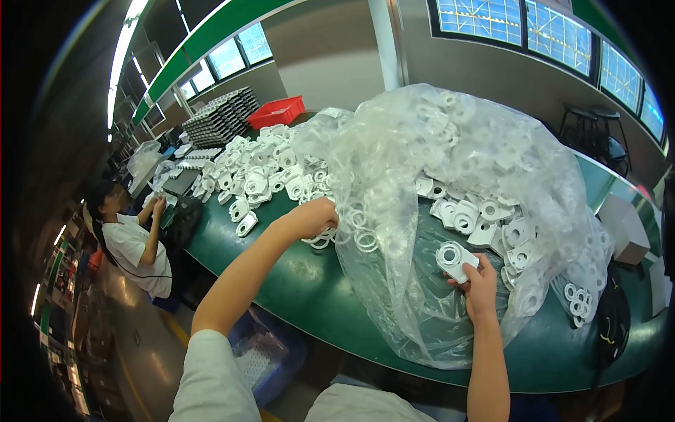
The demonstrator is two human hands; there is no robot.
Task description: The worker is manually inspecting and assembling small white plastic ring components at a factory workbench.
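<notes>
My right hand (481,283) grips a white plastic housing (452,259) with a round opening, holding it over the clear plastic bag's lower sheet. My left hand (314,217) reaches in beside the bag (383,176), its fingers bent together at a heap of white rings (322,239). Whatever those fingertips pinch is hidden from me. More rings (365,239) show by the bag's left edge. Inside the bag's opening lie several similar white housings (485,221), to the far side of my right hand.
A large pile of white housings (256,183) spreads over the green table (295,274) at left. Behind it are a red bin (276,112) and stacked dark trays (222,116). A co-worker (133,239) sits far left. White boxes (623,228) and bagged rings (579,302) are at right.
</notes>
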